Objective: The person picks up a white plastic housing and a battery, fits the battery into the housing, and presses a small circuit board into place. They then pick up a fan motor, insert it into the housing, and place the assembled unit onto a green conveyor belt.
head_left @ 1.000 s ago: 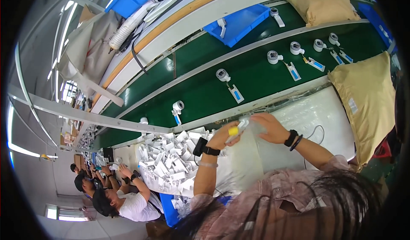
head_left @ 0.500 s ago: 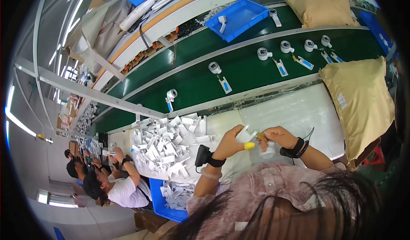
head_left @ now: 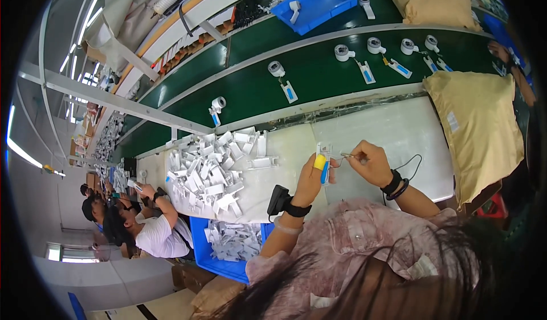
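In my left hand (head_left: pixel 307 184), a white plastic housing with a blue strip (head_left: pixel 325 171) is held upright. A yellow finger cot (head_left: pixel 319 161) covers the thumb pressed against it. Just to the right, my right hand (head_left: pixel 371 164) has thumb and fingers pinched together. Something thin and small sticks out of that pinch toward the housing; its kind is too small to make out. Left of my hands lies a heap of white plastic housings (head_left: pixel 208 169) on the pale worktop (head_left: pixel 370 129). A single housing (head_left: pixel 262 163) lies at the heap's right side.
Beyond the worktop runs a green conveyor (head_left: pixel 245 101) carrying several round white heads wired to housings. A blue tray (head_left: pixel 319 9) sits farther back. On the right stands a yellow bag (head_left: pixel 476 132); below the heap, a blue bin (head_left: pixel 225 266). Co-workers (head_left: pixel 156 237) sit at left; another person's hand (head_left: pixel 500 52) shows far right.
The housing in my left hand has turned upright, showing its blue strip. My right hand has risen slightly; the amber piece and round white part near it no longer show. A hand appeared far right.
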The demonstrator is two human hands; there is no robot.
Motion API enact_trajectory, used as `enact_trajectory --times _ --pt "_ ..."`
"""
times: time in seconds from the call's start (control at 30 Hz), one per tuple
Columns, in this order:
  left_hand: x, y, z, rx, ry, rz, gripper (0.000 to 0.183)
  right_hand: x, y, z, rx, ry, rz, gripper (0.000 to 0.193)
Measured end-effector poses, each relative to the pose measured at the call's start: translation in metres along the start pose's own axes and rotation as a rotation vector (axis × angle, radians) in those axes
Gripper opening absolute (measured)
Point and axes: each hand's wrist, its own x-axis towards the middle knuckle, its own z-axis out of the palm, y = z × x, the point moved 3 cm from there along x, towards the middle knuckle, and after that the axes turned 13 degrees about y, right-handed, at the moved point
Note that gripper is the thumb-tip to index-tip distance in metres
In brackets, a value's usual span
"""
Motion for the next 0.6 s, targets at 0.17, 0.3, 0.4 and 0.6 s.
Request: enact_trajectory --times 0.17,0.3,0.4,0.6 --pt "-0.005 0.0 0.015 -0.237 0.079 -0.186 0.03 -0.001 -0.012 0.002 0.177 0.017 0.095 0.005" --pt "-0.008 0.0 0.021 -0.231 0.039 -0.161 0.027 -0.005 -0.014 -0.002 0.207 -0.018 0.112 0.005" --pt "-0.012 0.006 0.025 -0.153 0.011 -0.067 0.03 -0.004 -0.015 -0.006 0.143 -0.044 -0.021 0.007" --pt "-0.021 0.015 0.038 -0.18 0.068 -0.064 0.031 -0.004 -0.023 -0.012 0.18 -0.001 -0.068 0.009"
